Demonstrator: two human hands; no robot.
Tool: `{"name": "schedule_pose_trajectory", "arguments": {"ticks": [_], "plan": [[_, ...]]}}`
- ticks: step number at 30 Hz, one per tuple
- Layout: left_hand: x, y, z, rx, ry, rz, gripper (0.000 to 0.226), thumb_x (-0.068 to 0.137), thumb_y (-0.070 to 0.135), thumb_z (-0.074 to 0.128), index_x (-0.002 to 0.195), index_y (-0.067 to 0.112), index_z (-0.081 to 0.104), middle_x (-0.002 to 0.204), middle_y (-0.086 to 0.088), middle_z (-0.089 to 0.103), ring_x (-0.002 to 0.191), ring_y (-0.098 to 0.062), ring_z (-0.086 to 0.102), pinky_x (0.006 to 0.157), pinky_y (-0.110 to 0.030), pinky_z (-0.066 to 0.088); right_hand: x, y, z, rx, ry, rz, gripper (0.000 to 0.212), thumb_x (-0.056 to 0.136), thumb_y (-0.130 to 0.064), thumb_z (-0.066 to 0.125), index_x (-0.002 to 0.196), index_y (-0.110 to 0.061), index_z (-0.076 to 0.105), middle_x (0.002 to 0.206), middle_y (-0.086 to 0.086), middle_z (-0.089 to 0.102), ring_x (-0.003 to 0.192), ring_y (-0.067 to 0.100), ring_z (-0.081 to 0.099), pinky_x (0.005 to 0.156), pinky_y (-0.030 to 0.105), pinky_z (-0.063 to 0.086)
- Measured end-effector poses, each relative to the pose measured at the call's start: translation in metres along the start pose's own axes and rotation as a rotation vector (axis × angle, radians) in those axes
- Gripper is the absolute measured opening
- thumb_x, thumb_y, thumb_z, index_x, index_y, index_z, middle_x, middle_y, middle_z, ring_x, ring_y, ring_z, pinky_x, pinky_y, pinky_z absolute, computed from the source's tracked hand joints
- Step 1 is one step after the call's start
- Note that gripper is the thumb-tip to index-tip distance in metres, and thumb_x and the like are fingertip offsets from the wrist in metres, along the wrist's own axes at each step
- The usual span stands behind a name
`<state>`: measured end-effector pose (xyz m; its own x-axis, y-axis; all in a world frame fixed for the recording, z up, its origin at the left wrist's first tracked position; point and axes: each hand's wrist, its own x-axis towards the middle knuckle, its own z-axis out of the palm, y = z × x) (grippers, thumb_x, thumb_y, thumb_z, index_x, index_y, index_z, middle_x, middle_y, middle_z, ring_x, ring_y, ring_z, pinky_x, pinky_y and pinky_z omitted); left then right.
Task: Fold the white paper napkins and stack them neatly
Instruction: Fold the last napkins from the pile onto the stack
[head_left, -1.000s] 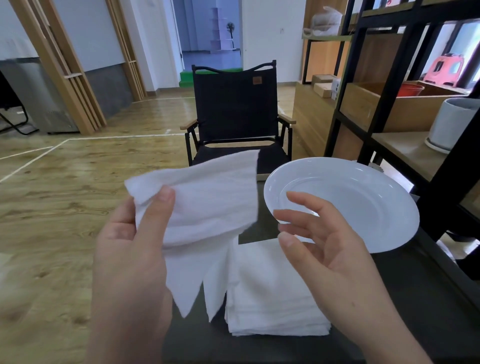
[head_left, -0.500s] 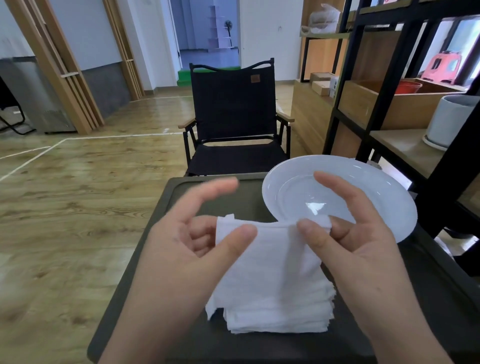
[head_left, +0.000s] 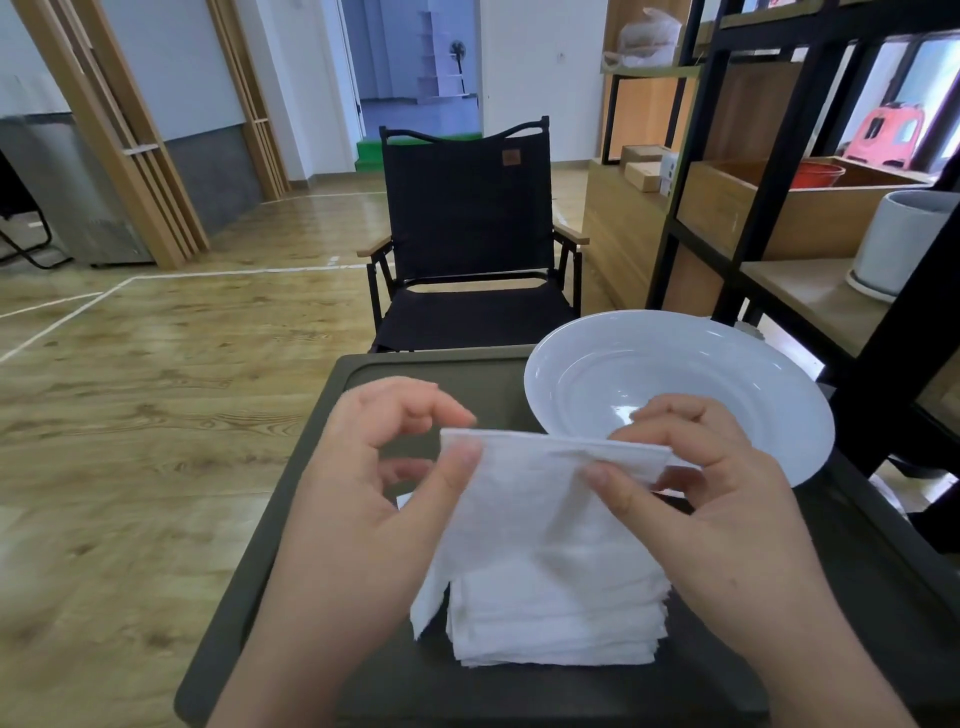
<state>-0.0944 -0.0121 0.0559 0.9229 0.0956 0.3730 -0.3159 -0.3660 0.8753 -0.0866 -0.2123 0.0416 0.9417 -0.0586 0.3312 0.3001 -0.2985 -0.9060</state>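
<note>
Above the dark tabletop (head_left: 291, 571) we hold one white paper napkin (head_left: 540, 499) in the air, folded over along its top edge, with the lower part hanging down in front of the napkin stack (head_left: 556, 623). Our left hand (head_left: 374, 499) pinches the top left corner between thumb and forefinger, while its other fingers curl loosely behind. Our right hand (head_left: 717, 499) pinches the top right corner the same way, thumb on the near face. One loose corner of the held napkin droops lower on the left, beside the stack.

The stack sits on the tabletop directly under our hands, its edges roughly aligned. A white plate (head_left: 753, 364) lies just behind our right hand, holding nothing that we can see. Beyond the tabletop stands a black folding chair (head_left: 467, 218), and a black shelf unit (head_left: 727, 156) rises to the right.

We judge that we are in the middle of folding this napkin: one fold is made and the sheet is being squared between our two pinches. The next move calls for bringing the edges level, so the drooping left corner lines up, then creasing and laying the napkin flat on top of the stack with its edges matched. The paper is thin and limp, so a light, even hold at both corners seems wise.
</note>
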Motion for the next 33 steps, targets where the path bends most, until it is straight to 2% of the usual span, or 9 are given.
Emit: {"name": "schedule_pose_trajectory", "arguments": {"ticks": [3, 6, 9, 16, 20, 23, 27, 30, 33], "plan": [[0.003, -0.021, -0.003, 0.121, -0.005, -0.175, 0.039, 0.087, 0.022, 0.063, 0.107, 0.052, 0.050, 0.116, 0.025, 0.054, 0.100, 0.001, 0.058, 0.073, -0.018, 0.043, 0.001, -0.001, -0.008, 0.240, 0.077, 0.026, 0.028, 0.064, -0.044, 0.079, 0.089, -0.032, 0.074, 0.100, -0.014, 0.073, 0.090, 0.010, 0.071, 0.071, 0.023, 0.057], [0.005, -0.043, -0.007, 0.318, -0.230, -0.258, 0.073, 0.085, 0.017, 0.065, 0.132, 0.057, 0.026, 0.129, 0.028, 0.043, 0.108, 0.006, 0.051, 0.082, -0.018, 0.046, 0.001, -0.003, -0.014, 0.379, 0.174, 0.039, 0.027, 0.071, -0.041, 0.066, 0.094, -0.030, 0.076, 0.097, -0.005, 0.078, 0.092, 0.014, 0.074, 0.075, 0.032, 0.061], [0.006, -0.055, -0.002, 0.299, -0.423, -0.316, 0.089, 0.082, 0.014, 0.068, 0.129, 0.070, 0.017, 0.125, 0.034, 0.046, 0.105, 0.007, 0.056, 0.085, -0.021, 0.052, 0.003, -0.003, -0.016, 0.470, 0.242, 0.075, 0.029, 0.077, -0.034, 0.063, 0.102, -0.023, 0.073, 0.101, -0.003, 0.078, 0.095, 0.016, 0.074, 0.076, 0.029, 0.061], [0.008, -0.068, 0.011, 0.427, -0.169, -0.299, 0.030, 0.081, 0.007, 0.057, 0.087, 0.036, 0.064, 0.076, 0.012, 0.068, 0.068, -0.004, 0.063, 0.057, -0.015, 0.049, 0.001, -0.005, -0.014, 0.479, 0.230, 0.152, 0.039, 0.075, -0.036, 0.061, 0.110, -0.021, 0.070, 0.103, -0.002, 0.077, 0.096, 0.017, 0.074, 0.080, 0.035, 0.061], [0.013, -0.082, 0.001, 0.649, 0.027, -0.329, 0.025, 0.080, 0.008, 0.057, 0.074, 0.032, 0.063, 0.077, 0.009, 0.065, 0.066, -0.006, 0.059, 0.059, -0.028, 0.052, 0.002, -0.005, -0.015, 0.493, 0.206, 0.175, 0.039, 0.074, -0.036, 0.061, 0.109, -0.021, 0.071, 0.103, -0.001, 0.078, 0.096, 0.018, 0.074, 0.078, 0.033, 0.061], [0.012, -0.085, -0.007, 0.717, 0.150, -0.290, 0.026, 0.088, 0.009, 0.052, 0.089, 0.030, 0.067, 0.088, 0.008, 0.065, 0.074, -0.010, 0.059, 0.061, -0.027, 0.043, 0.001, -0.005, -0.015, 0.500, 0.173, 0.189, 0.037, 0.076, -0.036, 0.060, 0.108, -0.021, 0.071, 0.103, 0.000, 0.077, 0.097, 0.019, 0.074, 0.078, 0.036, 0.061], [0.011, -0.046, -0.003, 0.308, 0.296, -0.184, 0.018, 0.093, 0.020, 0.057, 0.094, 0.035, 0.067, 0.082, 0.011, 0.068, 0.073, -0.001, 0.062, 0.062, -0.019, 0.041, 0.000, -0.006, -0.011, 0.531, 0.129, 0.220, 0.037, 0.077, -0.035, 0.060, 0.109, -0.020, 0.072, 0.103, 0.003, 0.077, 0.096, 0.022, 0.074, 0.080, 0.040, 0.056], [0.004, 0.000, 0.010, -0.160, 0.019, -0.215, 0.028, 0.085, 0.050, 0.050, 0.090, 0.036, 0.074, 0.087, 0.013, 0.075, 0.081, 0.000, 0.067, 0.075, -0.025, 0.049, -0.002, -0.011, -0.005, 0.569, 0.047, 0.250, 0.034, 0.077, -0.034, 0.060, 0.106, -0.020, 0.073, 0.100, 0.003, 0.078, 0.091, 0.021, 0.075, 0.069, 0.032, 0.061], [-0.004, 0.018, 0.018, -0.284, -0.258, -0.346, 0.045, 0.074, 0.063, 0.043, 0.090, 0.036, 0.076, 0.092, 0.010, 0.077, 0.089, -0.011, 0.072, 0.084, -0.030, 0.052, -0.004, -0.014, 0.002, 0.535, -0.015, 0.299, 0.023, 0.085, -0.031, 0.060, 0.102, -0.024, 0.073, 0.095, 0.000, 0.079, 0.086, 0.018, 0.076, 0.067, 0.032, 0.061]]}}
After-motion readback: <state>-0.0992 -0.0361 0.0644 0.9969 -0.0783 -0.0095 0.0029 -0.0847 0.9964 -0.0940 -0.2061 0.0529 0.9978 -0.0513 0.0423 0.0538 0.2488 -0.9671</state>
